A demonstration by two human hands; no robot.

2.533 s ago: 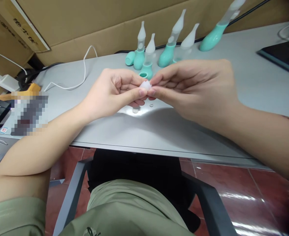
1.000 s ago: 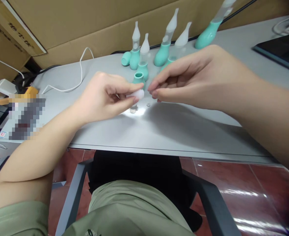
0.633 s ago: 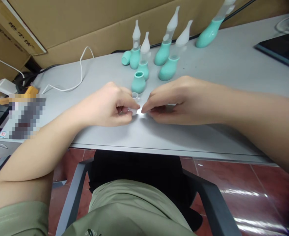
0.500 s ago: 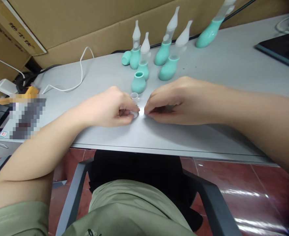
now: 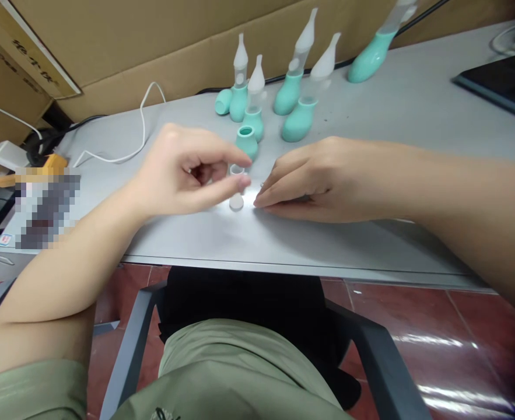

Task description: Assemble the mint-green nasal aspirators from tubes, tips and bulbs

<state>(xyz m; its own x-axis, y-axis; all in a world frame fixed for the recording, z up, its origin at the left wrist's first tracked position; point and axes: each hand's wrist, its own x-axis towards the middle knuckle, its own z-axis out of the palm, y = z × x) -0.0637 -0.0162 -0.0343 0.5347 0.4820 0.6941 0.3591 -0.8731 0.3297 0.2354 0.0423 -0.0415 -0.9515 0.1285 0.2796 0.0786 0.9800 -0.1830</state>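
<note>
My left hand (image 5: 196,169) hovers over the grey table, thumb and forefinger apart with nothing between them. Just below its fingertips a small round white disc (image 5: 237,203) lies flat. A small clear cup-like part (image 5: 237,170) stands behind those fingertips, partly covered by them. To the right, my right hand (image 5: 303,181) rests low on the table with its fingers pressed together; whatever they hold, if anything, is hidden. Behind both hands stands an open-topped teal bulb (image 5: 247,144).
Several teal bulbs with clear necks and white tips stand farther back, one of them a teal bulb (image 5: 298,122). A black flat object (image 5: 502,87) lies at the right. A white cable (image 5: 144,125) and a white charger (image 5: 12,156) are at the left. Cardboard (image 5: 152,41) borders the back.
My left hand has let go of the white disc and risen up and to the left, its thumb and forefinger now parted. The right hand's fingers have shifted slightly, staying near the same spot.
</note>
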